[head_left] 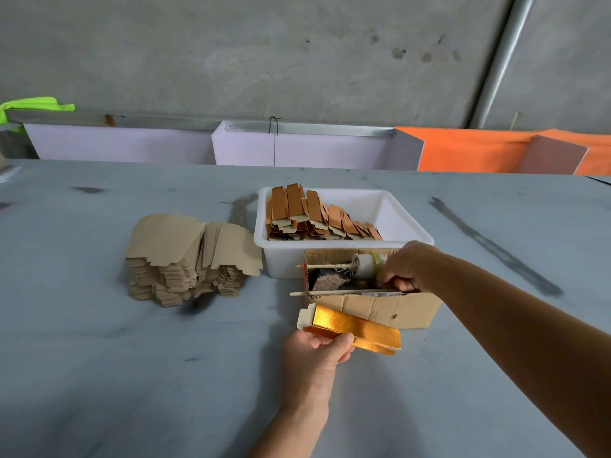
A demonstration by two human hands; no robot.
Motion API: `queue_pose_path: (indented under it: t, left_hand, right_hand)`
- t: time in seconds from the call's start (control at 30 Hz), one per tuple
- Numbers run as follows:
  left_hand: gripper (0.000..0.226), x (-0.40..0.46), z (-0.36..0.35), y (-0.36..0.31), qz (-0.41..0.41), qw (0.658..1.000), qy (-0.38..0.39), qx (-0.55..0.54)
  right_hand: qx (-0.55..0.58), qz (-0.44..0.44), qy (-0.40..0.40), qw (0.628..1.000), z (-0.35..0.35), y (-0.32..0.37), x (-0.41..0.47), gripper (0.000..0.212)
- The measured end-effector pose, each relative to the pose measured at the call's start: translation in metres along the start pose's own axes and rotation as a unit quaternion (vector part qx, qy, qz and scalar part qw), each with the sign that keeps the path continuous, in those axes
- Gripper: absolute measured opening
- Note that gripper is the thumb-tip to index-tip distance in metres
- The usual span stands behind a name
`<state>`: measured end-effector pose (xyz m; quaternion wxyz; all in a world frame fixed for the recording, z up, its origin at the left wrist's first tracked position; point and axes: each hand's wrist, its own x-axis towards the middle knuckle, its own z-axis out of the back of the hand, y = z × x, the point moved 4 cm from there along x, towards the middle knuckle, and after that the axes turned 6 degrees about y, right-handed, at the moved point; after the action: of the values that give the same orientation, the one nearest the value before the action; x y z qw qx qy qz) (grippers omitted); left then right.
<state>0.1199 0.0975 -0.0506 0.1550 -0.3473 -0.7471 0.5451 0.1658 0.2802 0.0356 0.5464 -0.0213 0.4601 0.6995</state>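
- The left hand [314, 355] is low in the middle of the view, closed in a pinch. Its thumb lies on top of a flat gold carton [357, 328] and its fingers curl underneath.
- The gold carton sticks out from this hand, running away to the hand's right, with its shiny foil side up. A pale flap at its left end shows just beyond the thumb.
- The right hand [406, 267] is further away and to the right of the left hand, its forearm coming in from the right edge. Its fingers curl down into an open cardboard box [396, 309]. What they hold, if anything, cannot be made out.
- The cardboard box lies just beyond the gold carton, under the right hand. The carton's far edge is close to the box's near wall.
- Inside the box, left of the right hand's fingers, are a white roll [363, 262] and two thin wooden sticks [330, 266]. The sticks poke out over the box's left end.
- Beyond the right hand, touching the back of the box, is a white plastic tub [284, 262]. In it is a leaning row of folded gold cartons [314, 216].
- Far to the left of both hands is a stack of flat brown card blanks [185, 259].
- All of this is on a grey table [132, 375].
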Motion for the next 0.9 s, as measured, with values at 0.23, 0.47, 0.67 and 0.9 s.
queue_pose_path:
  t: [0.23,0.47,0.67,0.9]
  left_hand:
    - [0.016,0.001,0.001,0.001,-0.008,1.000,-0.004,0.022]
    - [0.013,0.001,0.001,0.002,-0.011,0.999,-0.009,0.036]
    - [0.012,0.001,0.001,0.003,-0.016,0.999,-0.005,0.038]
    - [0.008,0.000,0.001,0.004,-0.020,0.999,-0.009,0.040]
  right_hand:
    - [0.031,0.016,-0.016,0.999,0.004,0.001,-0.002,0.035]
    - [0.040,0.021,-0.023,0.999,0.004,0.001,-0.005,0.036]
    - [0.013,0.029,-0.024,0.999,0.002,0.003,-0.008,0.033]
    - [-0.046,0.052,-0.050,0.996,0.009,0.010,-0.018,0.022]
